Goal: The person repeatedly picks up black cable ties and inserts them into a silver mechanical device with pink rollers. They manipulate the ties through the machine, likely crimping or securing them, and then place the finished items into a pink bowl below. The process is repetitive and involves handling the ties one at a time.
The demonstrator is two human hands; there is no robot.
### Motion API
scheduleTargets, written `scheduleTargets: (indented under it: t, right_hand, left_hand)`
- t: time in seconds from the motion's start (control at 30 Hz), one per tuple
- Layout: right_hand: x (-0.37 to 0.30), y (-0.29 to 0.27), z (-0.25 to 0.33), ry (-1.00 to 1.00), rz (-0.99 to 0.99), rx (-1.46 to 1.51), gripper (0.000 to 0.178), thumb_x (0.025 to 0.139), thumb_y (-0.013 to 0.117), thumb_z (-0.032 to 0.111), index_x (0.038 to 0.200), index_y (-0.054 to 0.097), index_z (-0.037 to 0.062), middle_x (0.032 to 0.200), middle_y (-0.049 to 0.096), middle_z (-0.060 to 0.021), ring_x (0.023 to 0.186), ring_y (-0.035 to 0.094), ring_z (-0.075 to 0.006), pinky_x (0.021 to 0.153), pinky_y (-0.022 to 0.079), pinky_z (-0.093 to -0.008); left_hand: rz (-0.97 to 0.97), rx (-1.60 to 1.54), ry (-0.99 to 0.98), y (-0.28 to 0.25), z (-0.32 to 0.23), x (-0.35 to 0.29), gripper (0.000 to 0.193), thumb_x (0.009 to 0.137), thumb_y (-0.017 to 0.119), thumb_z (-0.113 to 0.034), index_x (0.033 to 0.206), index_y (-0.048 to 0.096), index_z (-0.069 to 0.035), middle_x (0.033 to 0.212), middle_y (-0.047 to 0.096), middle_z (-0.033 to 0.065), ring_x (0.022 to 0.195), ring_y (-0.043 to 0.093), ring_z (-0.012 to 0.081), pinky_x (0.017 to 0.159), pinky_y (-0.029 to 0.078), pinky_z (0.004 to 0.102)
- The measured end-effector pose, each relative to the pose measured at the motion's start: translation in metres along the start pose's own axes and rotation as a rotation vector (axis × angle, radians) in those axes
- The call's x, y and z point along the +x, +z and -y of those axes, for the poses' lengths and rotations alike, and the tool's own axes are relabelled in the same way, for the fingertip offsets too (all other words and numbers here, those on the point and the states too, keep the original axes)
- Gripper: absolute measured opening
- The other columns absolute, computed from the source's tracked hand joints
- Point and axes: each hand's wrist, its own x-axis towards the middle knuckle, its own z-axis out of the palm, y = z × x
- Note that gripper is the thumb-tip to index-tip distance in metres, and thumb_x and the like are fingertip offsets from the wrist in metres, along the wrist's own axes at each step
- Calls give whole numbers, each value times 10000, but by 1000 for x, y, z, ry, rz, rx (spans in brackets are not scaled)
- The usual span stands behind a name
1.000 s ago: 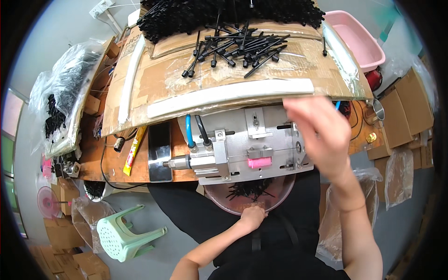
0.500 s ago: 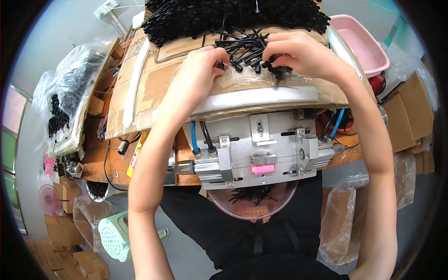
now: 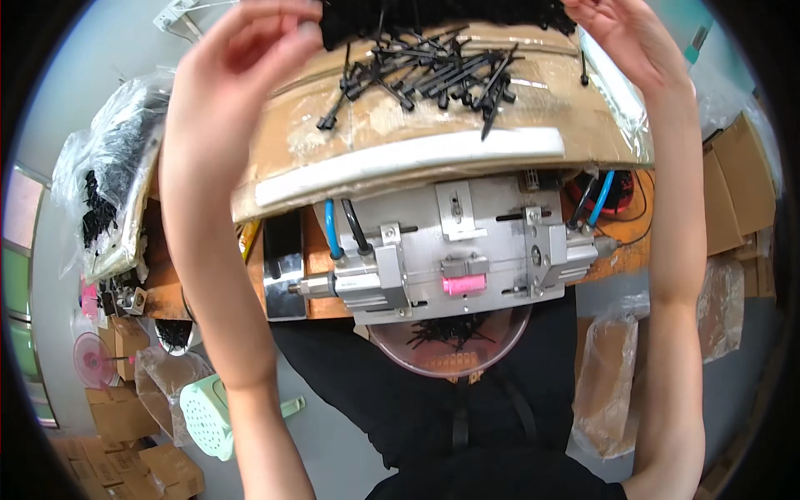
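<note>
A dark pile of thin black pieces [image 3: 450, 15] lies at the top edge, partly cut off. My left hand [image 3: 246, 54] is at the pile's left end, thumb and fingers apart, fingertips blurred near it. At the right end is my right hand [image 3: 627, 37], its fingers stretched toward the pile and partly out of view. Whether either hand touches the pile is hard to tell. Between my forearms, loose black rods with thicker heads [image 3: 433, 73] lie scattered on a taped cardboard sheet [image 3: 325, 150]. One more rod [image 3: 583, 71] lies apart, near my right wrist.
Nearer me sits a metal fixture [image 3: 425, 250] with two cylinders, blue and black hoses, and a pink block [image 3: 464, 285]. Beneath it, a translucent bowl [image 3: 500, 354] holds black rods. A dark phone-like slab [image 3: 285, 271] lies left of it. A green stool [image 3: 204, 417] stands on the floor.
Both hands have left the loose rods and moved up and apart to the pile's two ends. The rods now lie spread more widely, and the view has shifted slightly.
</note>
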Motion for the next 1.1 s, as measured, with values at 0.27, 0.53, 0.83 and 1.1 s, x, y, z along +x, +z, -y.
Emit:
scheduleTargets:
  t: [0.27, 0.53, 0.83, 1.1]
  right_hand:
    - [-118, 35, -12, -144, -166, -14, 261, 992, 555, 157, 1182, 580, -20, 1076, 660, -150, 906, 652, -181, 772, 547, -231]
    - [-161, 2, 6, -219, -139, -311, 297, 1020, 520, 186, 1255, 543, 6, 1126, 646, -180, 957, 582, -147, 836, 452, -247]
    - [-271, 87, -58, -184, 121, -887, 599, 702, 731, -145, 1269, 560, -57, 974, 659, -169, 754, 648, -250, 657, 540, -323]
    - [-287, 105, -106, -77, 254, -930, 678, 744, 691, -108, 1381, 460, -75, 771, 556, -118, 662, 552, -243, 616, 483, -365]
  left_hand:
    - [203, 432, -83, 143, -52, -222, 710, 697, 612, 84, 1384, 432, 104, 999, 543, 125, 874, 540, 246, 812, 481, 321]
    - [349, 505, -78, 163, -48, -212, 755, 708, 594, 86, 1425, 358, 110, 985, 505, 123, 885, 525, 239, 844, 483, 326]
    - [348, 378, -169, 148, -55, -214, 770, 739, 608, 73, 1453, 320, 86, 1089, 497, 144, 988, 520, 282, 881, 477, 355]
    - [287, 300, -218, 126, -66, -220, 753, 744, 646, 94, 1444, 369, 64, 1154, 498, 152, 1024, 512, 301, 846, 478, 379]
